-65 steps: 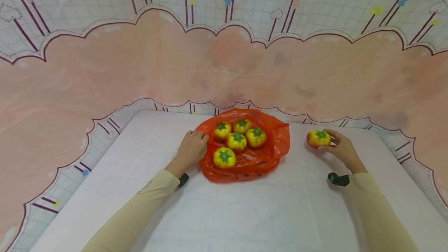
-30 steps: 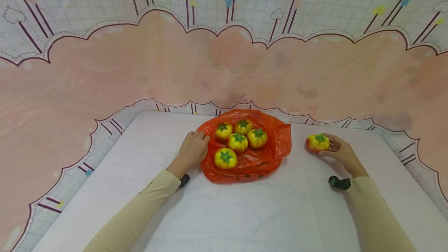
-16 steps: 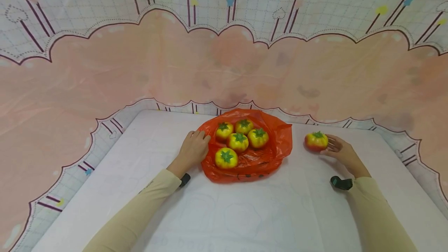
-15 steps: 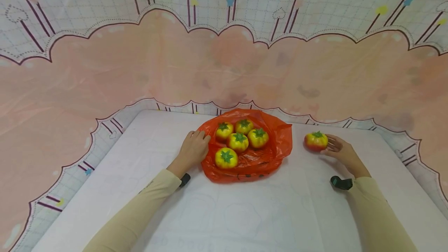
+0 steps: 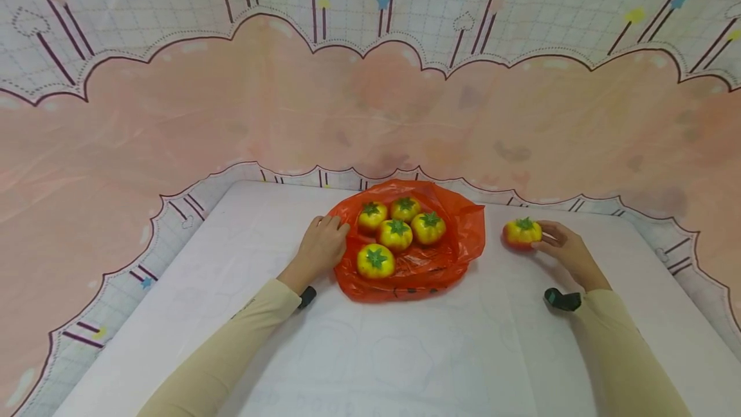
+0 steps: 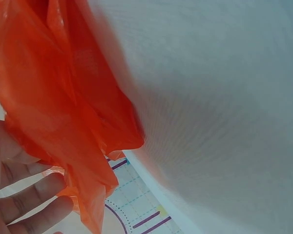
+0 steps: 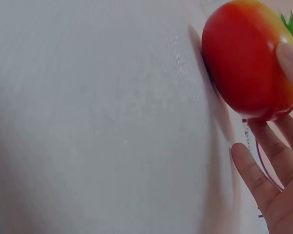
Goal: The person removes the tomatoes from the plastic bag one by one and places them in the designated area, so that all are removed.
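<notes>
— Orange plastic, that bag point(image 5: 457, 243), spread flat on the white table point(image 5: 405, 352) with its mouth gaping. How far along would you say this is?

— Hard to be sure, but I'd judge it near one end of the job. Four tomatoes lie on the bag and one sits outside it, on the table to the right, well apart from the plastic.

— Count them for me.

— In the bag: the near tomato point(image 5: 375, 260), the middle one point(image 5: 396, 234), the far-left one point(image 5: 372, 215) and, touching each other on the right, two more point(image 5: 428, 228)... no, let me recount: near, middle, far-left, far-middle point(image 5: 405, 208) and right. Five in the bag, one outside. Six tomatoes, one bag.

— And the hands?

— The left hand point(image 5: 320, 251) rests on the bag's left edge; the wrist view shows its fingers point(image 6: 24, 204) under the crumpled plastic, pinching it, I think. The right hand point(image 5: 564, 251) touches the lone tomato point(image 5: 523, 233) with a fingertip point(image 7: 289, 53) on its side while the other fingers lie loosely spread below it; the fruit rests on the table.

— So what's left?

— That sixth tomato is the only one not with the others.
</notes>
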Motion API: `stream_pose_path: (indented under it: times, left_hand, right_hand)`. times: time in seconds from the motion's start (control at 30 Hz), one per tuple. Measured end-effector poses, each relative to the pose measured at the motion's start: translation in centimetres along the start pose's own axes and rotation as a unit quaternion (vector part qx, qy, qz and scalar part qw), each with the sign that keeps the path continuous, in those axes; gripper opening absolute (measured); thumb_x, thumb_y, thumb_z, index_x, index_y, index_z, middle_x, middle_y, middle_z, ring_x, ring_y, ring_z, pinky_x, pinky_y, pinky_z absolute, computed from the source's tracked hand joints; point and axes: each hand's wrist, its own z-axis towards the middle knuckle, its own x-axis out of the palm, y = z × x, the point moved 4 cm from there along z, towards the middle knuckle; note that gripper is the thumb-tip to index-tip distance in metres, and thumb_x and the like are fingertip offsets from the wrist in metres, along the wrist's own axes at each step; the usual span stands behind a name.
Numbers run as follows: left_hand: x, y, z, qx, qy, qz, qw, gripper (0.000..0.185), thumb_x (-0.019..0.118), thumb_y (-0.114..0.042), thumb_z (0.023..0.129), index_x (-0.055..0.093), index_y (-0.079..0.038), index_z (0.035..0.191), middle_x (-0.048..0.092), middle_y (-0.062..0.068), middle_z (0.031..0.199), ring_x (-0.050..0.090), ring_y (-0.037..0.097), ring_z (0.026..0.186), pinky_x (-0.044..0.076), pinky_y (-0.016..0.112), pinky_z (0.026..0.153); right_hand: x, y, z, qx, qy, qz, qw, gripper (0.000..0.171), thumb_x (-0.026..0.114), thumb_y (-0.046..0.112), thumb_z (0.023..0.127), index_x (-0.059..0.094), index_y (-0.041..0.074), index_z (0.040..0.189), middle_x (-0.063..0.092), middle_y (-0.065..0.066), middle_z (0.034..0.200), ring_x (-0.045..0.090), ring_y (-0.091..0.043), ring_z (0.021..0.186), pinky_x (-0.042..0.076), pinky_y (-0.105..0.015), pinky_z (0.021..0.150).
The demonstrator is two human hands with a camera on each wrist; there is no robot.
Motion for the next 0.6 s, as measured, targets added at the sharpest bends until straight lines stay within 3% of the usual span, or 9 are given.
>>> stream_pose_path:
  times: [0.3,0.5,0.6]
  left_hand:
    - [0.10,0.02,0.06,-0.001,0.007,0.002,1.0000,0.018,0.065,-0.015,0.083,0.065,-0.006,0.098,0.063,0.013,0.094,0.059,0.028,0.091,0.049,0.043,0.088]
    - [0.06,0.05,0.07,0.000,0.002,-0.001,1.0000,0.018,0.065,-0.015,0.083,0.065,-0.006,0.098,0.063,0.013,0.094,0.059,0.028,0.091,0.049,0.042,0.088]
    - [0.15,0.09,0.06,0.001,0.000,-0.002,1.0000,0.017,0.065,-0.014,0.083,0.065,-0.006,0.098,0.063,0.012,0.093,0.059,0.028,0.091,0.049,0.042,0.088]
  right_hand:
    - [0.51,-0.06,0.39,-0.006,-0.001,0.041,0.999,0.058,0.063,0.017,0.088,0.029,0.000,0.132,0.026,-0.029,0.148,0.030,-0.044,0.133,0.040,-0.028,0.100]
    - [0.49,0.05,0.44,0.002,0.001,0.048,0.999,0.057,0.063,0.022,0.089,0.029,0.000,0.130,0.022,-0.031,0.149,0.029,-0.046,0.134,0.030,-0.049,0.106]
    - [0.54,0.11,0.48,0.007,-0.001,0.048,0.999,0.060,0.062,0.024,0.090,0.027,-0.002,0.131,0.022,-0.031,0.149,0.029,-0.047,0.134,0.029,-0.052,0.106]
